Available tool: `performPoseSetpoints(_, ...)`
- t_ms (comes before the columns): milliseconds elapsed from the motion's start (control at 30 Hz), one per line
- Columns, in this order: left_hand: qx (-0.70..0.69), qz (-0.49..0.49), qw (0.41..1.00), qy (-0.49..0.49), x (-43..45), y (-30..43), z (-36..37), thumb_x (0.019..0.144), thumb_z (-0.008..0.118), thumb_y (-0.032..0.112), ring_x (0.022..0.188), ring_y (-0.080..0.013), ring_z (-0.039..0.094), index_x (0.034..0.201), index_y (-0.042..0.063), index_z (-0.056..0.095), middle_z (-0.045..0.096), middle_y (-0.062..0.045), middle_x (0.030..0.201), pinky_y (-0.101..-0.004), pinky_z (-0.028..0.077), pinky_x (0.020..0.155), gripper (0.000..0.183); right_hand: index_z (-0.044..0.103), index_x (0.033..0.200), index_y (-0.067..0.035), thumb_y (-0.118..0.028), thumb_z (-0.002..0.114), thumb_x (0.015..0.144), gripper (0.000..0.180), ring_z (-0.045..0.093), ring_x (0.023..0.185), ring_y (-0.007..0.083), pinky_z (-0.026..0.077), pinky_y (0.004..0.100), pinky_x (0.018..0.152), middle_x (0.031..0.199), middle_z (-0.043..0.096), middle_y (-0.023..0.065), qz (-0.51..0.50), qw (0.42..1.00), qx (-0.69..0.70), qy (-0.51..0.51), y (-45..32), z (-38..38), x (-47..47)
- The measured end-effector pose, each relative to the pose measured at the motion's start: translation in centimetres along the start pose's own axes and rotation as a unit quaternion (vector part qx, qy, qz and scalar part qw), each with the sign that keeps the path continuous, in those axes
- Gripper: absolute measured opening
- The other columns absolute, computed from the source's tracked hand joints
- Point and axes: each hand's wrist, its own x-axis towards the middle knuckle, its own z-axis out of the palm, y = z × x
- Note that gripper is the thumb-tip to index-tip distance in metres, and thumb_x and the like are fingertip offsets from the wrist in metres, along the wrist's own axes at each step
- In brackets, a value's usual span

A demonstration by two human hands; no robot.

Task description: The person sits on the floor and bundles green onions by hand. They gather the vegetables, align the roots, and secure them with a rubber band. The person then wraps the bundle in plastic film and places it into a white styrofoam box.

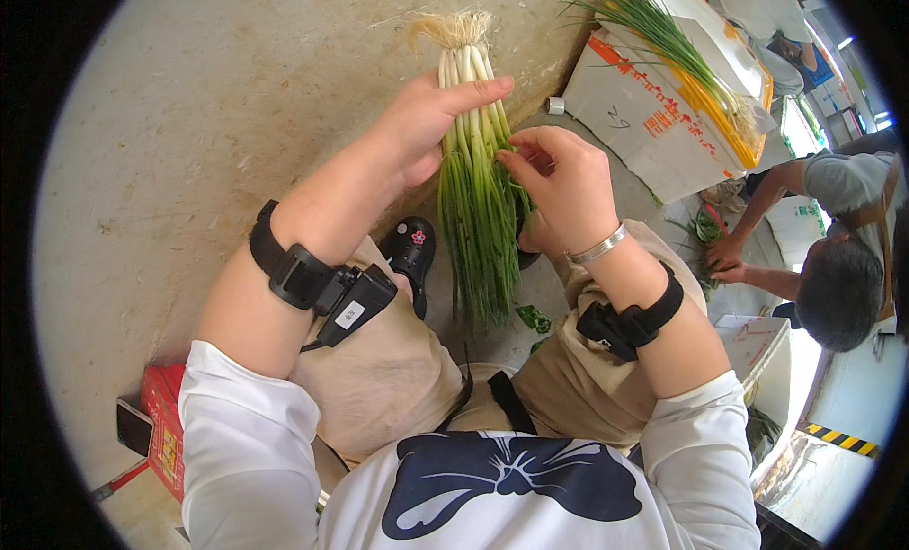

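Note:
A bunch of green onions (477, 188) hangs in front of me, its pale stringy roots at the top and its green leaves pointing down towards my lap. My left hand (444, 117) grips the white stalks below the roots, thumb across the front. At the bunch's right edge, my right hand (561, 174) has its thumb and index finger pinched together against the leaves; whether a leaf is between them is hard to tell. Another bunch of thin green onions (682, 60) lies on a white foam box (639, 117) at the upper right.
A roll of tape (555, 105) is beside the foam box. At right, a co-worker (845, 266) bends over green leaves (706, 227), near a white container (753, 344). A red box (165, 429) and a phone (134, 426) are at lower left. Leaf scraps (534, 319) lie between my legs.

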Motion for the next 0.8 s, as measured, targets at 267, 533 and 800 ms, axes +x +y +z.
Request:
performPoseSetpoints(267,0.019,0.007,1.000,-0.005,-0.3,0.1,0.2,0.074,0.061,0.020,0.070,-0.0139,0.055,0.088,0.002,0.053,0.055,-0.006,0.079,-0.0274,0.045,0.060,0.024,0.058,0.076,-0.002,-0.014,0.067,0.063,0.020,0.053,0.056,0.0194,0.044,0.0274,0.055,0.069,0.055,0.0094,0.008,0.999,0.011,-0.045,0.4,-0.2,0.6)
performPoseSetpoints(533,0.062,0.037,0.997,-0.023,-0.4,0.1,-0.4,0.074,0.061,0.020,0.069,-0.0144,0.055,0.090,0.001,0.052,0.055,-0.006,0.079,-0.0286,0.046,0.059,0.027,0.056,0.081,-0.002,-0.008,0.060,0.073,0.011,0.047,0.059,0.0042,0.039,0.0189,0.054,0.065,0.052,-0.0023,0.122,0.967,0.126,-0.187,0.9,-2.3,1.4)
performPoseSetpoints(800,0.008,0.077,0.997,0.026,-0.2,-0.1,0.6,0.068,0.067,0.016,0.064,-0.0123,0.052,0.084,0.003,0.052,0.054,-0.004,0.074,-0.0272,0.044,0.056,0.026,0.053,0.086,-0.002,-0.011,0.063,0.068,0.023,0.048,0.052,0.0116,0.042,0.0239,0.052,0.064,0.054,0.0046,0.033,0.986,0.131,-0.099,0.4,-1.2,0.8)
